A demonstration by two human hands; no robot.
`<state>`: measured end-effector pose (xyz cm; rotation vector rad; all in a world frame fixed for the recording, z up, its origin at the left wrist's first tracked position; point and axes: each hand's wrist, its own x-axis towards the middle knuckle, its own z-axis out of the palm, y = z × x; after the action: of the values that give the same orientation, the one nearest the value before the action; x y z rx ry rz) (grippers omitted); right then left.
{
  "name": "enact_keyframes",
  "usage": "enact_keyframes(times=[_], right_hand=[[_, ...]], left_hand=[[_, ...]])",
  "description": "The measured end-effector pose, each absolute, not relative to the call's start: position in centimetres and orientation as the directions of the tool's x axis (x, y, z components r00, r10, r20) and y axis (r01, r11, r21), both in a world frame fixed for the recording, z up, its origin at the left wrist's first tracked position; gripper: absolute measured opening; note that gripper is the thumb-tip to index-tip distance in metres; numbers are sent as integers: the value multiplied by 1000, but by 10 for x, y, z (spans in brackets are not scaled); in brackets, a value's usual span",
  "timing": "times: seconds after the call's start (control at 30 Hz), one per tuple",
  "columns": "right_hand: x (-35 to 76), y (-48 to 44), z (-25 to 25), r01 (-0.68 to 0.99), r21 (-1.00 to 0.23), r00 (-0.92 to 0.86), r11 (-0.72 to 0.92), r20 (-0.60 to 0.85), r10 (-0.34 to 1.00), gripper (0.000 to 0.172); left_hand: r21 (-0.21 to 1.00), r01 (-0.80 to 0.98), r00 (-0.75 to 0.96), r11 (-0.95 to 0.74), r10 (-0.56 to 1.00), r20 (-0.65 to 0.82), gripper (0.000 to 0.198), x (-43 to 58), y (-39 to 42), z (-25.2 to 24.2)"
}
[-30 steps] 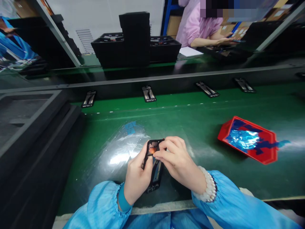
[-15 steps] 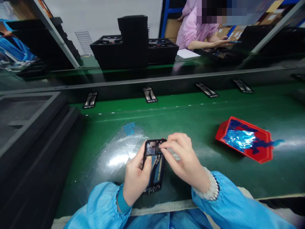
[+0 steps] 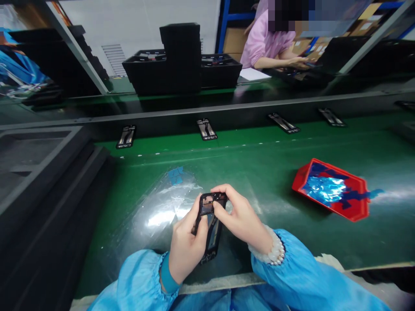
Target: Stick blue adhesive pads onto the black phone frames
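Note:
A black phone frame (image 3: 210, 229) sits upright between both hands above the green belt (image 3: 259, 172). My left hand (image 3: 186, 244) grips its left side, thumb laid along the edge. My right hand (image 3: 238, 218) is closed over the frame's top right, thumb and forefinger pinched at the camera corner. A clear plastic sheet (image 3: 162, 207) with a small blue tab lies on the belt under and left of the hands. Both sleeves are light blue; a pearl bracelet rings the right wrist.
A red bin (image 3: 330, 190) of blue film scraps lies at the right. Several phone frames (image 3: 207, 128) rest along the belt's far edge. Black trays (image 3: 181, 60) are stacked beyond. Dark foam trays (image 3: 39, 172) fill the left. A person in pink works at the far right.
My right hand lifted off the frame's top, then came back down onto its upper right corner, fingers pinched closer. The left hand kept its grip.

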<state>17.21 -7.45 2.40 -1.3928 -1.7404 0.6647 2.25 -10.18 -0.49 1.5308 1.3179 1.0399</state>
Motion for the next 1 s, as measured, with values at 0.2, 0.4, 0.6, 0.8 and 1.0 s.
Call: enact_keyframes(times=[0.2, 0.4, 0.6, 0.8, 1.0], right_hand=[[180, -87, 6, 192, -975, -151, 110, 81, 985, 46], [182, -101, 4, 143, -983, -459, -116, -169, 872, 25], [184, -99, 6, 414, -909, -439, 34, -167, 883, 21], [186, -65, 25, 404, -904, -418, 142, -45, 907, 21], [238, 93, 39, 483, -871, 155, -87, -13, 988, 26]], left_hand=[[993, -85, 71, 86, 994, -80, 42, 22, -85, 5], [957, -276, 34, 93, 996, -87, 36, 18, -78, 10], [968, -224, 19, 116, 993, -115, 19, 20, -78, 9], [944, -304, 23, 129, 991, -128, 44, 4, -68, 10], [992, 120, -12, -48, 999, 50, 45, -4, -66, -4]])
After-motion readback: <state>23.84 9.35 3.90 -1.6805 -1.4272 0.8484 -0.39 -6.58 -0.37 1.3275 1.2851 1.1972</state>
